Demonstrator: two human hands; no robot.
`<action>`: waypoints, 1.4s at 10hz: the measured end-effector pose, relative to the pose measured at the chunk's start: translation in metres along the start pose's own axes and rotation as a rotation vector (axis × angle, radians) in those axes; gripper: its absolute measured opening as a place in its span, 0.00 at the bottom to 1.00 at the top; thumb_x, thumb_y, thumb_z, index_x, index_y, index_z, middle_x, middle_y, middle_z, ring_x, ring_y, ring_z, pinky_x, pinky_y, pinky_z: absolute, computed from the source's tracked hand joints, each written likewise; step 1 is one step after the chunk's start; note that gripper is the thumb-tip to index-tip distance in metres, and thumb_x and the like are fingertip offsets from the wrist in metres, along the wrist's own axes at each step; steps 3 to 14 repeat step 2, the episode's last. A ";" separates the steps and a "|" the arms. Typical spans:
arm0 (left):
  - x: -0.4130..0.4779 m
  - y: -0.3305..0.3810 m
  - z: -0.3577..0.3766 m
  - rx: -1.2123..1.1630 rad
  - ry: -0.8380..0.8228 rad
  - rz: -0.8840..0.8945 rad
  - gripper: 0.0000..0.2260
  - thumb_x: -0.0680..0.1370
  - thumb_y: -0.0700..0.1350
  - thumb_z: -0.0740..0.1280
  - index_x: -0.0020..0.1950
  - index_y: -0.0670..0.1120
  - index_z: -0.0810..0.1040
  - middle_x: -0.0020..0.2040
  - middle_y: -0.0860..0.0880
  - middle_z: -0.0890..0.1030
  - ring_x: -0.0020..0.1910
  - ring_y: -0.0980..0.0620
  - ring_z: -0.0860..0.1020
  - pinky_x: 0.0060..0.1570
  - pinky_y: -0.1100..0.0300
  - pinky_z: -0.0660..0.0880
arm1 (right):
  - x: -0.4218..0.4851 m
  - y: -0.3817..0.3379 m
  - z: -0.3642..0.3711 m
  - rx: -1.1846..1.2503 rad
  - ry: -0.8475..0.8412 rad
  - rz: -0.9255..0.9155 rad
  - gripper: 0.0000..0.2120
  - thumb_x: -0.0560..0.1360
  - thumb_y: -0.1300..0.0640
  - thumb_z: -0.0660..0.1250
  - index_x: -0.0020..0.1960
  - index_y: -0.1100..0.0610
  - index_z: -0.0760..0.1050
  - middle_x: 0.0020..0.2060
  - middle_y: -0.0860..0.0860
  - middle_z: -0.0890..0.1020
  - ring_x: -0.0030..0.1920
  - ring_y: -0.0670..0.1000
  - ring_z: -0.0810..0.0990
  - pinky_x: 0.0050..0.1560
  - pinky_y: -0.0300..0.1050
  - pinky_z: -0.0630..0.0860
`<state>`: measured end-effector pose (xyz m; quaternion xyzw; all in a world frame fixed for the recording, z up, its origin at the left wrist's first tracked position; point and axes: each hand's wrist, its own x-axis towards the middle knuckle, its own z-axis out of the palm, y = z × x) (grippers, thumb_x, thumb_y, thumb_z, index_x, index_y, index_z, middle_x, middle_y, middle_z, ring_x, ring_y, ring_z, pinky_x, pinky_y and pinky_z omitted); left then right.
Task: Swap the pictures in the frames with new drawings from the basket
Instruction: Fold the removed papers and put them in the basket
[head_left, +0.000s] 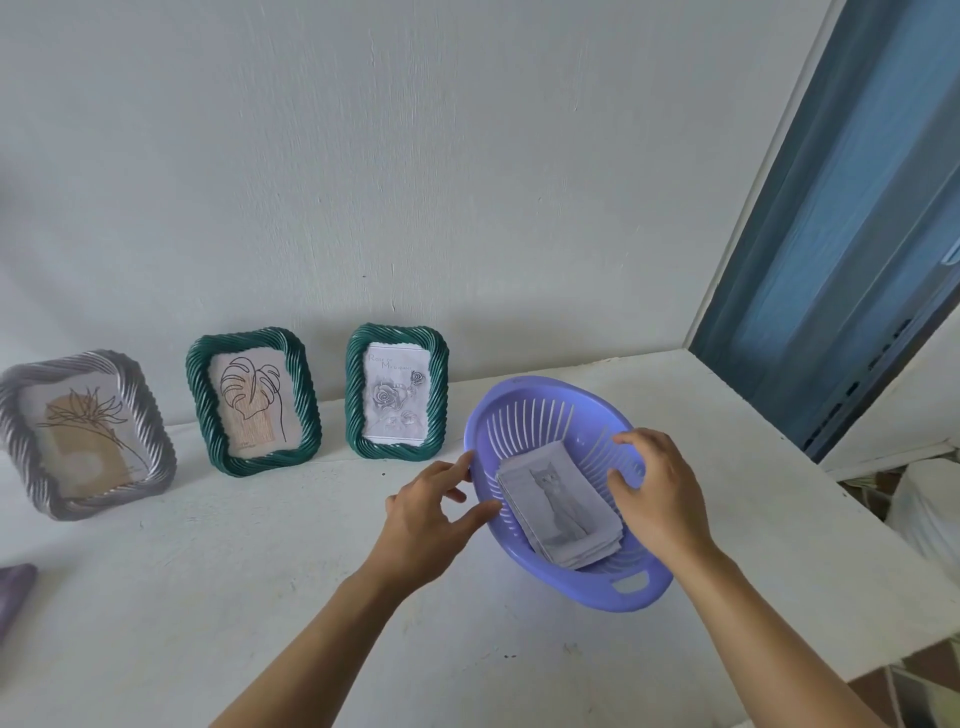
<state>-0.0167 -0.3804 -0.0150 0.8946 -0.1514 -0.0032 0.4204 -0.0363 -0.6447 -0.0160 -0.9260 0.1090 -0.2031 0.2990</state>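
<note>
A purple slotted basket (524, 410) sits on the white table, holding a stack of drawings (558, 509) with a cat sketch on top. My left hand (431, 514) is at the basket's left rim, thumb touching it, fingers spread. My right hand (657, 493) reaches into the basket's right side, fingertips beside the stack, holding nothing. Three frames lean against the wall: a silver frame (83, 431) with a flower print, a green frame (254, 397) with a leaf print, and a second green frame (397, 389) with a rose drawing.
The white table (260, 597) ends at an edge on the right. A blue door (841, 234) stands at the right behind it. A purple object (13, 582) lies at the table's left edge.
</note>
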 end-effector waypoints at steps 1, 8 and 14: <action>0.001 0.005 -0.001 -0.032 -0.016 -0.032 0.37 0.69 0.67 0.65 0.76 0.54 0.68 0.61 0.57 0.79 0.51 0.60 0.80 0.57 0.49 0.79 | 0.003 0.000 0.000 -0.038 -0.023 0.009 0.17 0.74 0.61 0.69 0.63 0.55 0.76 0.63 0.50 0.76 0.61 0.56 0.77 0.57 0.49 0.73; -0.003 0.005 -0.003 -0.027 -0.056 -0.031 0.36 0.71 0.67 0.63 0.78 0.57 0.63 0.64 0.56 0.77 0.52 0.59 0.80 0.57 0.50 0.79 | -0.002 -0.005 0.002 -0.228 0.009 -0.039 0.17 0.74 0.59 0.70 0.62 0.55 0.76 0.62 0.52 0.78 0.67 0.59 0.74 0.60 0.60 0.73; -0.003 0.005 -0.003 -0.027 -0.056 -0.031 0.36 0.71 0.67 0.63 0.78 0.57 0.63 0.64 0.56 0.77 0.52 0.59 0.80 0.57 0.50 0.79 | -0.002 -0.005 0.002 -0.228 0.009 -0.039 0.17 0.74 0.59 0.70 0.62 0.55 0.76 0.62 0.52 0.78 0.67 0.59 0.74 0.60 0.60 0.73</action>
